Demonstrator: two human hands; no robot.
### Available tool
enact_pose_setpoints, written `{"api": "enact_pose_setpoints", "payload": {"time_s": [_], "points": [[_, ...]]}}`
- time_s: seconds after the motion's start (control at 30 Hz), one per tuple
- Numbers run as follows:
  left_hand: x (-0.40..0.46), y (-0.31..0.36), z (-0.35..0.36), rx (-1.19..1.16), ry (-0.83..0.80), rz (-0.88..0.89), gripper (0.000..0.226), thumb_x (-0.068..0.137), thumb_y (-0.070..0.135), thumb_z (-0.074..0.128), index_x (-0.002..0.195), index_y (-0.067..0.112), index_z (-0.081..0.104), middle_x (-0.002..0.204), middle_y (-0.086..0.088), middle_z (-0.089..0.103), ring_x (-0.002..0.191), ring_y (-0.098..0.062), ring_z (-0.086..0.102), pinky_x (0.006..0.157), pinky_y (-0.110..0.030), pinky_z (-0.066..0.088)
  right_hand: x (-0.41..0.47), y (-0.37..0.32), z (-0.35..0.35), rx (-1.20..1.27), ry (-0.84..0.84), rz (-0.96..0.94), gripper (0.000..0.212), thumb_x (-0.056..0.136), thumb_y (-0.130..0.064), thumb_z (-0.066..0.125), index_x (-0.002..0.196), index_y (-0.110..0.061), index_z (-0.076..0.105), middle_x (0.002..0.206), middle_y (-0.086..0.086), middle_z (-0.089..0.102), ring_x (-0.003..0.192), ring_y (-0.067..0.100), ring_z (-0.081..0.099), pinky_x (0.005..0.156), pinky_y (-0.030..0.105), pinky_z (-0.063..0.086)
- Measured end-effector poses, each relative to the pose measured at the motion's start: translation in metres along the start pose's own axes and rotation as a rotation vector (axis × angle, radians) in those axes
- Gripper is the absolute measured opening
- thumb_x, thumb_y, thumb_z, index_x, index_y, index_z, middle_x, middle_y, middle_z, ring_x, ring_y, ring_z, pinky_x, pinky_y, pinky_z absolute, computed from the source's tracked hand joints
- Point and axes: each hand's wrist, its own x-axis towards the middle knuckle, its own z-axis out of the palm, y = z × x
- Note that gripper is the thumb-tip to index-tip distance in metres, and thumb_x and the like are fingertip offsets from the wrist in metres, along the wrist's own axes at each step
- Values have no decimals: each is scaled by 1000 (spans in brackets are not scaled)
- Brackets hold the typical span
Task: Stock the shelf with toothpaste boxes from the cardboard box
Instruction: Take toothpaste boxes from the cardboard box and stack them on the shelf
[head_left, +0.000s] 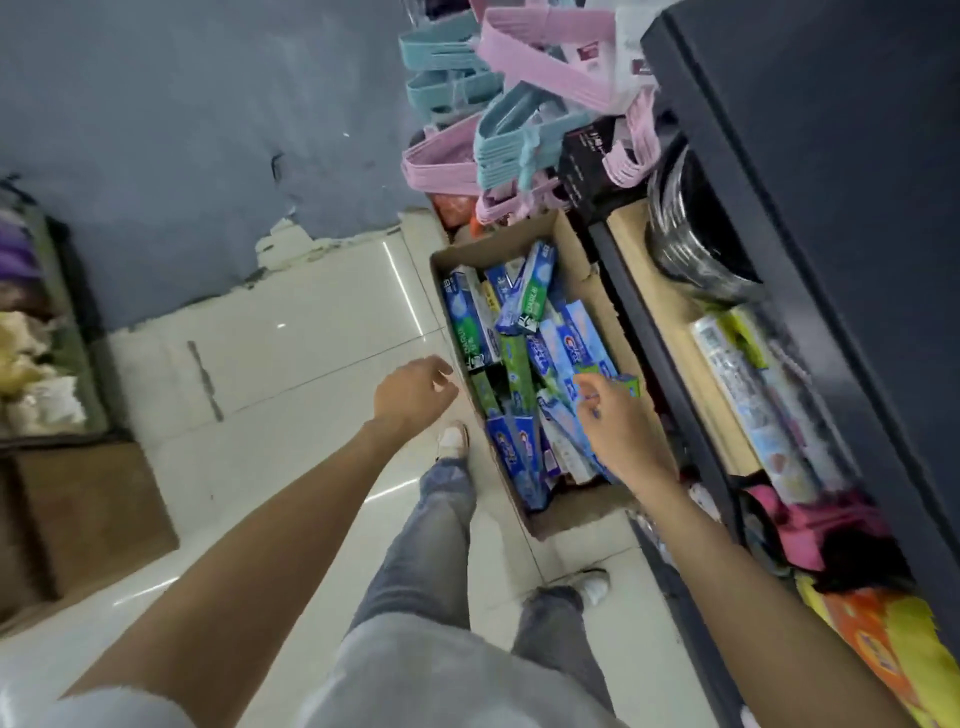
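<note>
Two bare hands are stretched out over the floor (311, 332). The cardboard box (582, 291) is seen on the tiles, right beside the dark shelf (810, 218), and it is crammed with blue and green toothpaste boxes (524, 332) lying at all angles. The right hand (618, 421) is held low inside the carton, fingers pinched on a small green toothpaste box (626, 383). The left hand (415, 392) is kept just outside the carton's near wall, loosely curled, nothing grasped. Pink and blue hangers (498, 104) are piled beyond.
</note>
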Motion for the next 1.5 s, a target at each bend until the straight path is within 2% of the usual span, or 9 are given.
{"api": "enact_pose_setpoints", "payload": {"time_s": [0.17,0.4,0.63,0.73,0.83,1.07,1.27,1.37,1.5], "points": [[119,-22,-9,236,91,114,35,88,27,52,123,19,54,119,0,59,112,-21,50,87,-34,44,132,-22,50,43,49,76,31,94,-10,50,125,-9,54,123,10,59,110,26,57,89,38,45],[261,-26,15,825,-125,698,46,91,25,50,135,18,42,140,-4,43,129,-24,36,110,-34,25,271,15,116,-43,101,318,60,89,-22,61,140,-7,32,139,19,38,125,34,42,97,40,40],[315,-15,57,1037,-465,698,72,82,47,62,144,28,31,151,1,29,139,-24,23,114,-44,14,320,41,149,94,17,458,92,84,-31,69,150,-15,6,144,18,40,126,37,46,102,46,40],[314,-9,68,1142,-492,733,77,81,46,65,145,29,26,151,1,27,139,-26,22,110,-50,20,308,36,136,256,93,517,71,79,-31,71,136,-5,38,129,16,53,116,32,53,92,36,47],[316,0,70,1275,-483,801,77,83,48,63,146,28,22,150,-3,27,137,-28,25,104,-55,28,268,32,118,466,62,503,18,81,-21,67,88,-12,52,77,0,55,68,16,54,52,17,41],[323,3,57,1431,-485,1068,62,91,49,48,144,26,24,148,-4,30,137,-27,24,108,-49,26,180,48,108,693,10,618,34,86,-17,63,111,-17,40,102,5,56,81,9,56,60,18,43],[304,4,14,912,-331,1115,52,84,39,65,127,17,46,126,-8,53,112,-30,51,95,-41,41,136,52,102,513,84,613,60,87,-22,65,135,-13,31,110,2,55,85,14,52,60,18,40],[258,15,-16,498,-233,884,44,83,32,68,117,11,52,101,-12,64,88,-34,61,71,-35,43,111,37,82,443,183,581,67,86,-35,65,141,-16,30,128,3,54,106,19,55,79,25,39],[177,33,-33,205,-155,614,48,86,39,63,122,13,45,98,-7,63,79,-33,59,62,-29,31,62,6,40,362,274,507,75,81,-53,61,142,-20,31,135,2,53,120,21,52,90,30,42]]}}
